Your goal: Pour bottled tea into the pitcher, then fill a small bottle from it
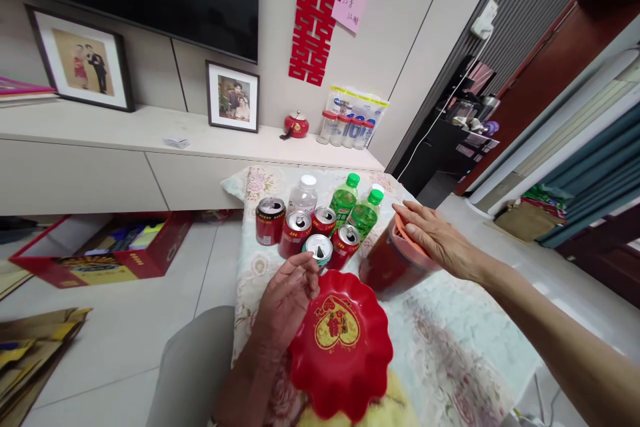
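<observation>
At the top centre, a red wall cutout (pixel 319 13) repeats the double-happiness sign 囍. The pink note (pixel 350 8) beside it reads "35" in handwriting, the rest unclear. Right of centre, a white package (pixel 370 110) carries big blue digits beginning with 1, partly hidden by jars (pixel 341 131). Gold lettering on the lower-centre red plate (pixel 320 377) and yellow characters on red cans (pixel 291 244) are illegible.

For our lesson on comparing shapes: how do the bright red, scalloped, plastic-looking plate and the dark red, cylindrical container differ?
The plate is wide and shallow; the container is a tall cylinder. The plate's edge is wavy, while the container's visible rim is smoothly curved. The plate shows a gold heart print; the container shows orange at its top. Both are red.
</observation>
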`<state>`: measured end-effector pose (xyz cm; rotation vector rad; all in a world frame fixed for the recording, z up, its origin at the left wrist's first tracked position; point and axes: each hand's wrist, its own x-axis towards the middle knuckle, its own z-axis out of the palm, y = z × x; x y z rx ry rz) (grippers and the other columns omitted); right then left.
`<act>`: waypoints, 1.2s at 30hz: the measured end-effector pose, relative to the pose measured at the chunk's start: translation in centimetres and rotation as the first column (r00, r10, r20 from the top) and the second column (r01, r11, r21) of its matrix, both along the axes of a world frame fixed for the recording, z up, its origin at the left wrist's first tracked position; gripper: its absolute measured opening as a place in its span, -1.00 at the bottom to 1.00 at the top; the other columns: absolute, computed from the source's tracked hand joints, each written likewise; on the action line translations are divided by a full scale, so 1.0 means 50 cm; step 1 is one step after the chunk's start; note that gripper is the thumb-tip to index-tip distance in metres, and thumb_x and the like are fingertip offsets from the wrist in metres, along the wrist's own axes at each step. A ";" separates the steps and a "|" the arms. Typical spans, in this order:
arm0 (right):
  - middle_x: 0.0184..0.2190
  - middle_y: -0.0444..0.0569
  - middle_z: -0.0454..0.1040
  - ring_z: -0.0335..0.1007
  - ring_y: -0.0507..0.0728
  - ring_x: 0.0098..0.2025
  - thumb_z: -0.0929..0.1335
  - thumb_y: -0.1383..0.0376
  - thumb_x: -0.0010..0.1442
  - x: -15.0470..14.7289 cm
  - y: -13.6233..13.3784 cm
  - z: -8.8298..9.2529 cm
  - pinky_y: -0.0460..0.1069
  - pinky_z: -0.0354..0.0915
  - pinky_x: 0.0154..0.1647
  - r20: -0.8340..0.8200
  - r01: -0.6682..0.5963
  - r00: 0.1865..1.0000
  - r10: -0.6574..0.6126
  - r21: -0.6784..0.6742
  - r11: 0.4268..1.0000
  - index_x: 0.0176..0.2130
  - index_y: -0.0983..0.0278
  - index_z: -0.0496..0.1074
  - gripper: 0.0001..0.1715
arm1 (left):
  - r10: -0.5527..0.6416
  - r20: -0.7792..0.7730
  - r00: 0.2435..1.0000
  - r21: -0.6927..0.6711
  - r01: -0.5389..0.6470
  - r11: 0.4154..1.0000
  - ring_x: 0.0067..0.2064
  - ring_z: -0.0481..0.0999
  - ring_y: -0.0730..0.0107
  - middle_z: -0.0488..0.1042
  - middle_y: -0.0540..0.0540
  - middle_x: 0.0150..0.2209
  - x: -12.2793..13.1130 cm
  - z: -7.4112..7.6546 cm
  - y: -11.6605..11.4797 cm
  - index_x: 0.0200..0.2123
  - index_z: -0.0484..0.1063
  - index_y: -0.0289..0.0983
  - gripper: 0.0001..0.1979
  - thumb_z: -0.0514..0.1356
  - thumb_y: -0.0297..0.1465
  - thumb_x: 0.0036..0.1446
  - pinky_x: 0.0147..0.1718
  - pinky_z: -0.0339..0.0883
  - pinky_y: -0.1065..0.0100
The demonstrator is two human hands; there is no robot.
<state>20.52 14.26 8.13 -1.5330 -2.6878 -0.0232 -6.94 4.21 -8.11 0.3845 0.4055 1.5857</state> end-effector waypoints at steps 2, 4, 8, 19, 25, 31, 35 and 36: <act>0.50 -0.01 0.09 0.05 0.36 0.47 -0.04 -0.17 0.45 -0.006 -0.009 -0.001 0.44 0.12 0.36 -0.014 0.046 0.999 -0.047 -0.031 0.998 0.47 -0.07 0.07 -0.24 | 0.009 0.003 1.000 -0.020 -0.009 1.000 -0.41 0.51 0.45 0.60 -0.10 -0.31 0.001 0.002 0.000 -0.17 0.64 -0.30 -0.67 0.49 -0.39 -0.06 -0.41 0.42 0.44; 0.51 -0.02 0.07 0.02 0.39 0.47 -0.03 -0.20 0.44 -0.011 -0.016 0.000 0.49 0.09 0.34 -0.048 0.089 0.995 -0.092 -0.060 0.994 0.46 -0.12 0.07 -0.25 | 0.010 0.004 1.000 -0.027 -0.010 1.000 -0.41 0.51 0.45 0.60 -0.10 -0.31 0.001 0.002 -0.001 -0.17 0.64 -0.30 -0.67 0.49 -0.39 -0.07 -0.41 0.42 0.44; 0.51 0.05 0.07 -0.02 0.39 0.49 -0.02 -0.21 0.43 -0.011 -0.011 0.003 0.47 0.03 0.39 -0.115 0.058 0.991 -0.067 -0.078 0.995 0.46 -0.01 0.12 -0.20 | 0.006 0.002 1.000 -0.014 -0.006 1.000 -0.40 0.51 0.45 0.59 -0.10 -0.30 0.000 0.001 -0.001 -0.17 0.64 -0.30 -0.66 0.48 -0.39 -0.07 -0.40 0.41 0.43; 0.09 0.10 0.60 0.58 0.26 0.05 0.27 0.00 0.41 0.031 -0.069 0.055 0.17 0.47 0.09 -0.327 0.001 0.945 0.022 0.072 0.997 0.04 0.16 0.61 -0.53 | 0.008 -0.005 1.000 -0.019 -0.008 1.000 -0.41 0.52 0.44 0.60 -0.10 -0.30 0.000 0.000 0.003 -0.17 0.65 -0.30 -0.63 0.51 -0.38 -0.11 -0.41 0.42 0.42; -0.21 0.03 0.61 0.58 0.17 -0.26 0.31 0.12 0.38 0.033 -0.071 0.012 0.06 0.46 -0.22 -0.343 -0.043 0.932 0.116 0.214 0.976 -0.18 0.15 0.64 -0.68 | 0.009 -0.016 1.000 -0.025 -0.010 1.000 -0.40 0.51 0.44 0.59 -0.10 -0.29 -0.001 -0.002 0.002 -0.16 0.65 -0.29 -0.63 0.51 -0.38 -0.10 -0.41 0.42 0.42; -0.24 0.01 0.60 0.57 0.17 -0.24 0.28 0.14 0.40 0.028 -0.067 0.008 0.06 0.45 -0.20 -0.325 -0.030 0.940 0.104 0.224 0.974 -0.19 0.14 0.62 -0.68 | 0.018 -0.004 1.000 0.003 -0.018 1.000 -0.39 0.51 0.44 0.58 -0.11 -0.28 0.000 -0.004 0.003 -0.14 0.63 -0.32 -0.66 0.47 -0.41 -0.05 -0.43 0.39 0.42; -0.12 0.08 0.63 0.56 0.24 -0.11 0.29 0.15 0.40 0.033 -0.106 0.011 0.14 0.46 -0.08 -0.343 -0.019 0.930 0.133 0.317 0.948 -0.12 0.14 0.62 -0.69 | 0.046 0.021 0.999 0.034 -0.047 0.998 -0.39 0.48 0.45 0.56 -0.12 -0.29 -0.007 0.000 0.000 -0.13 0.62 -0.33 -0.65 0.44 -0.42 -0.05 -0.42 0.36 0.42; -0.07 0.10 0.62 0.56 0.26 -0.07 0.30 0.16 0.40 0.037 -0.125 0.006 0.16 0.45 -0.04 -0.372 0.012 0.918 0.139 0.376 0.927 -0.07 0.15 0.61 -0.70 | 0.057 0.022 0.998 0.040 -0.058 0.998 -0.38 0.48 0.45 0.55 -0.11 -0.28 -0.010 0.001 -0.001 -0.13 0.61 -0.32 -0.65 0.43 -0.41 -0.05 -0.42 0.36 0.41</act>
